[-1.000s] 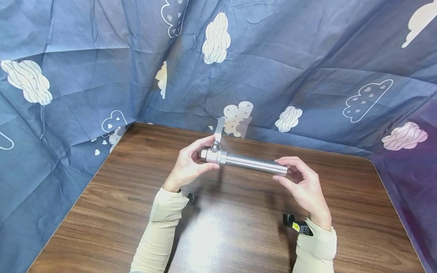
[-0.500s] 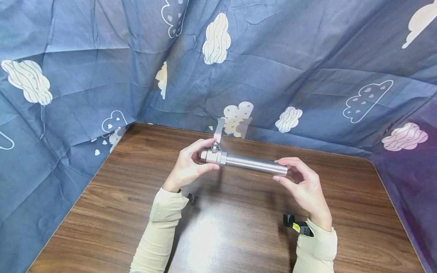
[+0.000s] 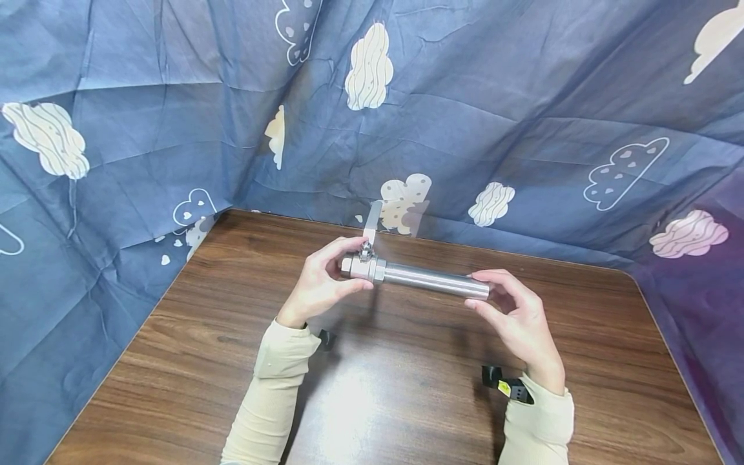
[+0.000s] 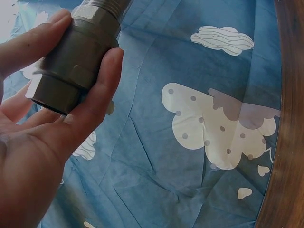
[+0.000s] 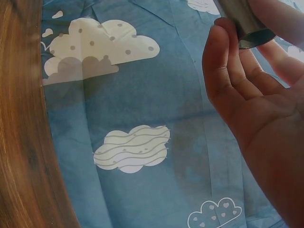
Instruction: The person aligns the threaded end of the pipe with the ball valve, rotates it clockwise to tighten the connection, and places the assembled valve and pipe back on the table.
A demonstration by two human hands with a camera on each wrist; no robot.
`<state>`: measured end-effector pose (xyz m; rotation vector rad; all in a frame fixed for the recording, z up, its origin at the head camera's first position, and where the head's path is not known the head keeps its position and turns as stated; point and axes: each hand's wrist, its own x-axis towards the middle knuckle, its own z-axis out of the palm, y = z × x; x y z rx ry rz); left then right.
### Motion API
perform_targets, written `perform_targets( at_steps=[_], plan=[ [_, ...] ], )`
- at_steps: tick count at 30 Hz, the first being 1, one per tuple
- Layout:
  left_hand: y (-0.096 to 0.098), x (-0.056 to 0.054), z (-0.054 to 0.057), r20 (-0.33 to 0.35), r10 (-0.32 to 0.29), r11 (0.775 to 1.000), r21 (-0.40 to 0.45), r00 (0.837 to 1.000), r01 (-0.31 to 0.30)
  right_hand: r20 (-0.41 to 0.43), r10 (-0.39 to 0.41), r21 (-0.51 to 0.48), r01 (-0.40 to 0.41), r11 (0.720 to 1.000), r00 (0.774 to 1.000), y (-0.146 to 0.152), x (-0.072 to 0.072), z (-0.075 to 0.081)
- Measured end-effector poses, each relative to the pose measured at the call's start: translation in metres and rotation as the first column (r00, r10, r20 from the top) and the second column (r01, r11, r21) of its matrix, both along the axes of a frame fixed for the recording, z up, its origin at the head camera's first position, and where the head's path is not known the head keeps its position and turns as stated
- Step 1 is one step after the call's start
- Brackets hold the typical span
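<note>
Just changed: next to nothing, folks! Over the last second the pose holds; any turn of the lever [image 3: 373, 221] is too slight to call.
What it means: this reads as steadying or slow working of the joint, with no clear progress on show.
Left grip [image 3: 322, 276]: narrowed round the valve [image 3: 361, 265], thumb on the near side, fingers on the far side.
Right grip [image 3: 518, 315]: pinching the far end of the pipe [image 3: 433, 279] between thumb and fingers.
Valve and pipe: in one line, spanning grip to grip, held up above the worktop [image 3: 418, 413]; the lever sticks up just beyond the left grip's fingertips.
Joint: just beside the left grip, a hex collar [image 3: 380, 270] meeting the pipe; threads [image 4: 105, 5] peek out there, but how deep they're screwed I can't tell.
Hidden: the valve's far side, behind the left grip's fingers.
Cut off: beyond each grip, both wrist views lose the assembly at the top edge.
Hard to make out: the pipe's dark bore, inside the right grip.
</note>
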<state>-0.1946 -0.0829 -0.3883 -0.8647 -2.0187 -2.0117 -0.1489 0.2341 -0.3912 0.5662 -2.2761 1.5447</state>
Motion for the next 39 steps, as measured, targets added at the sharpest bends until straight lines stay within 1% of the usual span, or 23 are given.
perform_targets(
  at_steps=[3,9,15,26,34,39],
  plan=[
    [-0.0001,-0.0001,-0.0001,-0.009,0.002,1.000,-0.001,1.000,-0.002,-0.020,0.002,0.020,-0.001,1.000,1.000,0.0003,0.0004,0.0006],
    [-0.0001,0.0001,-0.0004,-0.016,0.004,1.000,-0.007,1.000,-0.005,0.002,-0.013,0.051,0.013,0.999,1.000,0.0010,0.0015,0.0014],
    [-0.0003,0.0002,-0.0005,-0.021,0.001,1.000,-0.002,1.000,-0.001,0.002,-0.035,0.087,0.035,0.996,0.999,0.0019,0.0013,0.0007],
    [0.0009,0.0010,0.0006,-0.020,-0.006,1.000,0.002,1.000,0.006,-0.006,-0.030,0.092,0.030,0.995,1.000,0.0020,0.0008,0.0002],
    [0.0009,0.0006,0.0006,-0.028,-0.016,1.000,0.004,0.999,0.016,-0.041,-0.042,0.109,0.046,0.993,0.998,0.0025,0.0008,-0.0015],
    [0.0012,0.0001,0.0007,-0.031,-0.022,1.000,0.014,0.999,0.022,-0.006,-0.040,0.081,0.040,0.996,0.999,0.0019,0.0014,0.0011]
  ],
)
